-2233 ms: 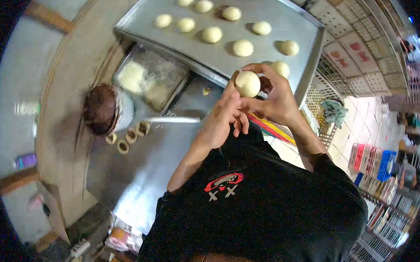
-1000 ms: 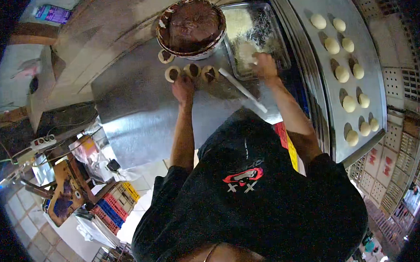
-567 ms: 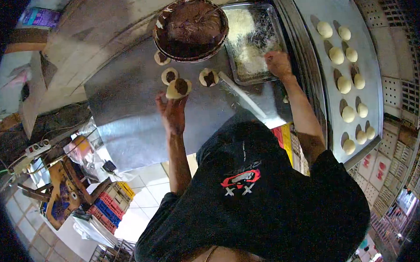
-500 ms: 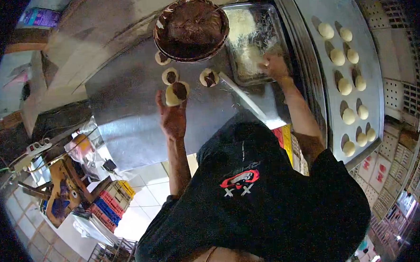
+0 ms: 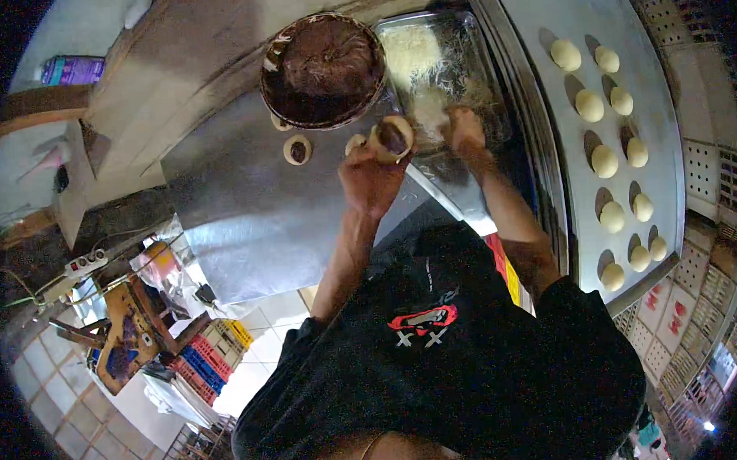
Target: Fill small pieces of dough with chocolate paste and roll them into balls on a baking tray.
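Observation:
A round piece of pale dough with dark brown filling (image 5: 394, 138) rests in the fingers of my left hand (image 5: 372, 180), raised above the metal table. My right hand (image 5: 467, 131) is at the metal tray (image 5: 495, 98), its fingers bunched at the pale grated cheese (image 5: 410, 49); the fingertips are hard to make out. Behind the tray's left side stands a large bowl of brown paste (image 5: 326, 57). Another filled dough round (image 5: 298, 149) lies on the table. One more is partly covered by the bowl, and another by my left hand.
On the right, a long tray (image 5: 589, 218) carries several dough balls. A long pale flat strip (image 5: 441, 193) lies by the cheese tray's near edge. Stacked crates (image 5: 204, 359) and a power strip (image 5: 85, 263) are at the lower left.
My left hand has moved right, carrying the filled dough round toward the cheese tray. My right hand has shifted slightly left and its fingers have drawn together at the cheese.

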Tool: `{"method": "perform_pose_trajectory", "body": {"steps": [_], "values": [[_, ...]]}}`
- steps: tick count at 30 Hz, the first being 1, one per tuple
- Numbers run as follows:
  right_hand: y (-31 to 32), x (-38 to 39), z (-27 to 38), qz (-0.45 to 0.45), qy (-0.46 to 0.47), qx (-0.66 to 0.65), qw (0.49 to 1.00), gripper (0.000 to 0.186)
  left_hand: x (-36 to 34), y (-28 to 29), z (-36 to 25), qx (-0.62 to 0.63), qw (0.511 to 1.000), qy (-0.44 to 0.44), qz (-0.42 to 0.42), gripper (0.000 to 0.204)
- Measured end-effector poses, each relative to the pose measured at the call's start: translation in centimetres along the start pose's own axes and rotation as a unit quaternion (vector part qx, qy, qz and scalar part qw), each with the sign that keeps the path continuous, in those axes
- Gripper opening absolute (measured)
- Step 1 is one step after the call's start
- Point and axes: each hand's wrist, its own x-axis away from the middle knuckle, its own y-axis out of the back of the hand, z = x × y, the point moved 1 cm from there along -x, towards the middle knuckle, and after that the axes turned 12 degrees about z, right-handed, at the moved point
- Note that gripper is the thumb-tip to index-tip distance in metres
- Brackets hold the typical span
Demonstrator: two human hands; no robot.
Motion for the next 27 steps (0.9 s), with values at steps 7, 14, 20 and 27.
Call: {"method": "perform_pose_trajectory", "body": {"steps": [7,14,20,27], "values": [[4.1,2.0,-0.1,-0.005,0.081,-0.31,0.947,0.043,-4.4,5.2,0.3,-0.668,0.741,0.058,-0.027,0.03],[6.5,4.2,3.2,-0.019,0.168,-0.68,0.713,0.027,-7.7,5.9,2.5,-0.409,0.91,0.044,-0.062,0.028],[6.5,5.8,6.1,-0.221,0.229,-0.356,0.878,0.027,-8.8,3.0,3.0,-0.665,0.746,0.038,-0.009,0.032],[8.5,6.1,5.3,-0.127,0.153,-0.505,0.84,0.014,-9.1,2.3,1.8,-0.614,0.786,0.073,-0.021,0.031]]}}
